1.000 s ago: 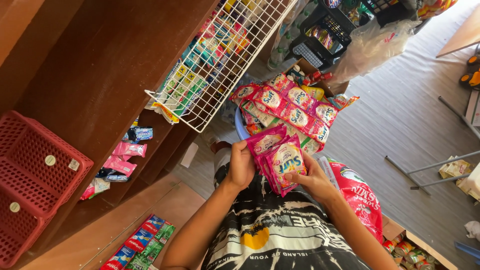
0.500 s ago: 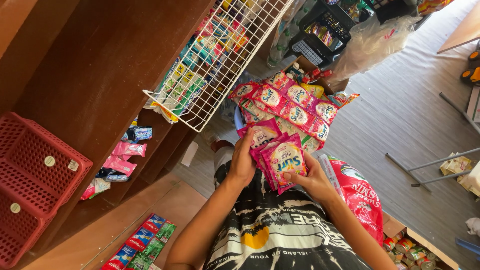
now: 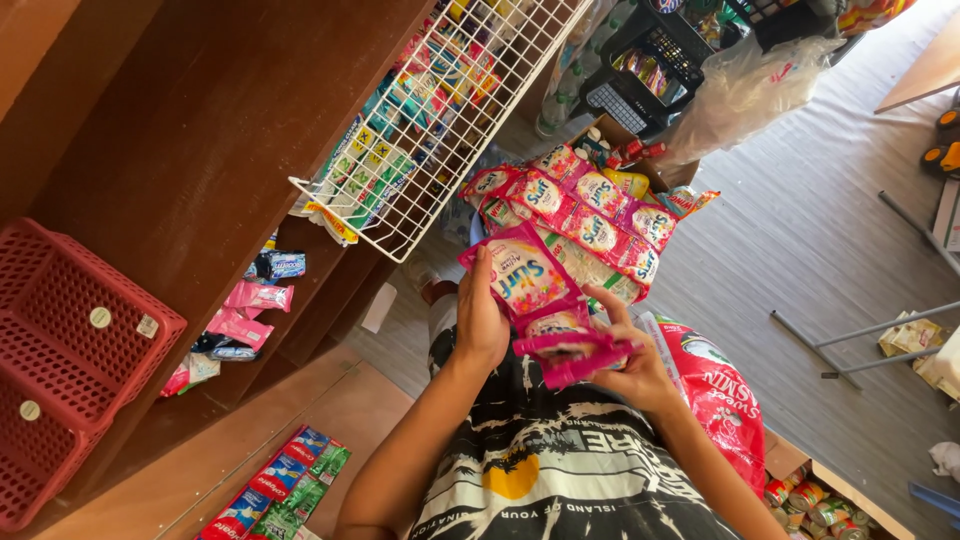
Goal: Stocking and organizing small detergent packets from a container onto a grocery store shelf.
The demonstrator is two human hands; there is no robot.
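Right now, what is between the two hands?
In the head view, a strip of pink sachets spans the gap from left hand to right hand; both hold it.

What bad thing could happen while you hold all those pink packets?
The strip of pink sachets hangs long past the left hand and right hand, so it might snag on the white wire basket or tear apart. The right hand grips a folded bunch loosely, and some might slip to the floor.

two red baskets [image 3: 70,340], one wire rack [image 3: 440,110]
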